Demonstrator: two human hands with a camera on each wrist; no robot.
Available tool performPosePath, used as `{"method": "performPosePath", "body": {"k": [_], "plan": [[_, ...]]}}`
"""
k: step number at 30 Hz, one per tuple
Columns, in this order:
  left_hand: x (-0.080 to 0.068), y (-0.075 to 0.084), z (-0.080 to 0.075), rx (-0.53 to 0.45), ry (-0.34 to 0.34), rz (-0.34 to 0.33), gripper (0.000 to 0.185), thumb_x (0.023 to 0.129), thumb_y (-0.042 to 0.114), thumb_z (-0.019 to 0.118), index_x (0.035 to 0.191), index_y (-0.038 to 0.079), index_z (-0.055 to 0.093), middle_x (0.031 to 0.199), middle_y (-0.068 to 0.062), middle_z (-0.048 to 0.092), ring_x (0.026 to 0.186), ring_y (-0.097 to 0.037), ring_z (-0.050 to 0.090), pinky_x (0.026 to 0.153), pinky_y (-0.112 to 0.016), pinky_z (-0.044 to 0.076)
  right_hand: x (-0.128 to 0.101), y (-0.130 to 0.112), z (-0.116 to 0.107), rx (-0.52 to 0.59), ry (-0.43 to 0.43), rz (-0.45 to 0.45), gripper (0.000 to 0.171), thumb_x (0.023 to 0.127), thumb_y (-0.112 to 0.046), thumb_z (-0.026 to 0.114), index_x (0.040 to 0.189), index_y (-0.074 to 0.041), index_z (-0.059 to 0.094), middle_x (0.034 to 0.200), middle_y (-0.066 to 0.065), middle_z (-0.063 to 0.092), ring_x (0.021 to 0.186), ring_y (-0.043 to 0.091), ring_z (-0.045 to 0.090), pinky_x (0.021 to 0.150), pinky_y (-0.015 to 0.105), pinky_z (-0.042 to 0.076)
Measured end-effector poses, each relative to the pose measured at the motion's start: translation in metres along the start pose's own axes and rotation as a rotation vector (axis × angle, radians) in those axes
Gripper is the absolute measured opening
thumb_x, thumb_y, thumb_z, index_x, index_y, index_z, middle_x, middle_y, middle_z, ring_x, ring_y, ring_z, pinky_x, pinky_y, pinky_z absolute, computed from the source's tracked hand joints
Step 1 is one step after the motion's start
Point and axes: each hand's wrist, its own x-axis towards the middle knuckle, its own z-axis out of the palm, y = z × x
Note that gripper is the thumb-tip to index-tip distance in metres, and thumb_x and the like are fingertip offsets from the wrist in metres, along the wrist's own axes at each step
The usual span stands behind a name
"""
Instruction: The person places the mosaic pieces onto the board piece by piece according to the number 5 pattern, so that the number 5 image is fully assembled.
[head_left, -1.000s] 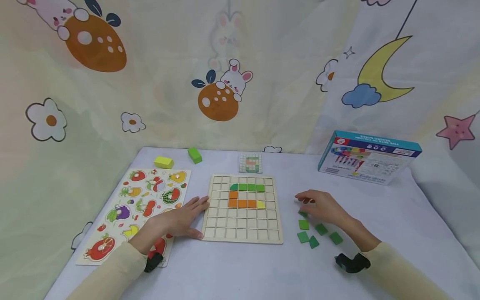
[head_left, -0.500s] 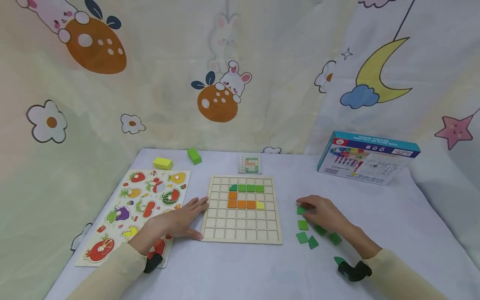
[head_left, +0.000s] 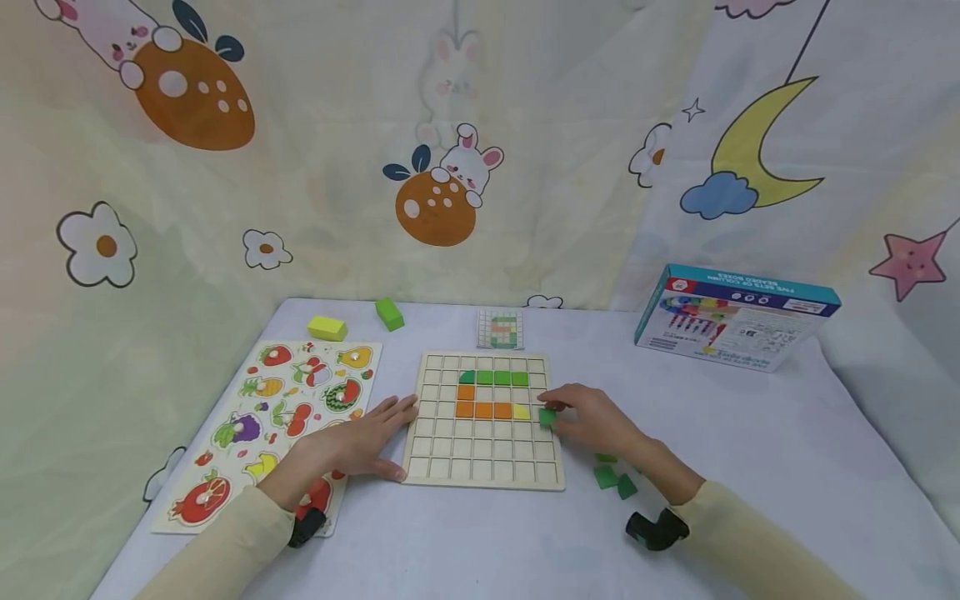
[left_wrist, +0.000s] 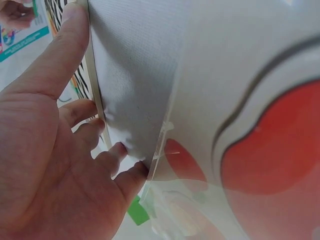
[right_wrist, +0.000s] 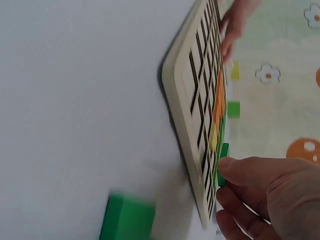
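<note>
A wooden grid board (head_left: 483, 467) lies flat in the middle of the table, with green, orange and one yellow tile set in its upper cells. My right hand (head_left: 592, 421) pinches a small green tile (head_left: 547, 416) over the board's right edge, beside the yellow tile (head_left: 521, 411); the right wrist view shows the green tile (right_wrist: 223, 155) at my fingertips above the grid board (right_wrist: 192, 90). My left hand (head_left: 352, 437) lies flat against the board's left edge, fingers straight, and the left wrist view shows the left hand (left_wrist: 60, 150) along the board's rim.
Loose green tiles (head_left: 611, 479) lie right of the board near my right wrist. A fruit puzzle board (head_left: 270, 417) lies to the left. A yellow block (head_left: 327, 327), a green block (head_left: 389, 312), a pattern card (head_left: 500, 329) and a blue box (head_left: 735, 317) sit at the back.
My right hand picked a green tile from the loose pile and carried it left to the board's right edge. My left hand stayed put.
</note>
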Motion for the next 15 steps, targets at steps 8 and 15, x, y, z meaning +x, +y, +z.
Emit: {"method": "performPosePath", "body": {"k": [8, 15], "plan": [[0.001, 0.000, 0.001, 0.008, 0.000, -0.012, 0.095, 0.082, 0.044, 0.074, 0.155, 0.014, 0.022, 0.165, -0.003, 0.009, 0.151, -0.034, 0.008, 0.115, -0.053, 0.030, 0.013, -0.024, 0.023, -0.049, -0.034, -0.097, 0.036, 0.082, -0.005, 0.074, 0.118, -0.008, 0.069, 0.109, 0.001, 0.069, 0.096, 0.014, 0.061, 0.085, 0.031, 0.054], [0.002, -0.003, 0.001, 0.010, 0.000, 0.001, 0.095, 0.082, 0.045, 0.074, 0.155, 0.013, 0.022, 0.165, -0.004, 0.010, 0.151, -0.034, 0.008, 0.115, -0.052, 0.030, 0.009, -0.026, 0.028, -0.065, -0.004, -0.081, 0.037, 0.081, -0.007, 0.076, 0.118, -0.010, 0.069, 0.113, 0.003, 0.068, 0.102, 0.016, 0.062, 0.087, 0.033, 0.055]]}}
